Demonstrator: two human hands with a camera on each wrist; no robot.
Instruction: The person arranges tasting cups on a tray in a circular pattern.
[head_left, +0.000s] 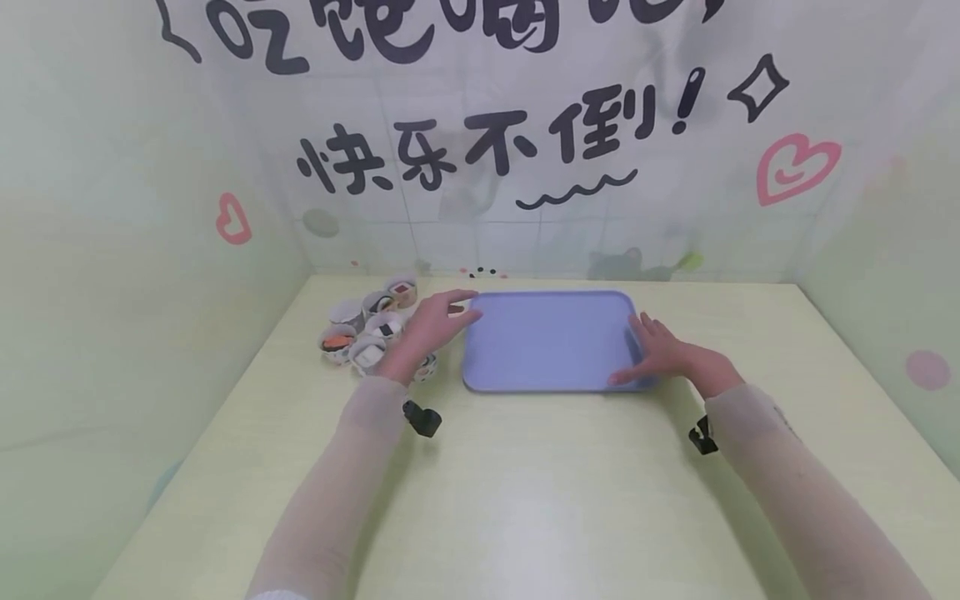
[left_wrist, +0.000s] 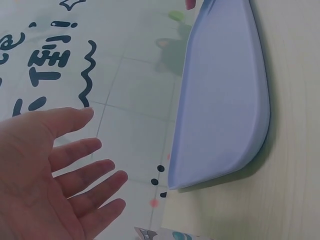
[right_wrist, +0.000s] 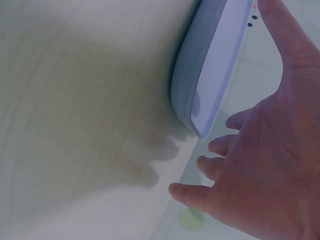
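Observation:
A shallow blue-purple rectangular tray (head_left: 547,342) lies on the pale wooden table near its back edge. At the tray's left end is my left hand (head_left: 438,321), its fingers spread and relaxed, holding nothing. In the left wrist view the left hand (left_wrist: 65,175) shows its palm, with the tray (left_wrist: 220,105) to the right of the fingertips. My right hand (head_left: 660,350) is over the tray's right end, fingers extended and overlapping the rim in the head view. The right wrist view has the right hand (right_wrist: 270,145) with thumb and fingers apart beside the tray's corner (right_wrist: 200,105).
Several small patterned cups (head_left: 367,357) with food-like pieces in them cluster left of the tray, partly behind the left hand and forearm. A printed curtain (head_left: 480,158) hangs behind the table (head_left: 510,500). Black wrist cameras (head_left: 422,418) sit under both sleeves.

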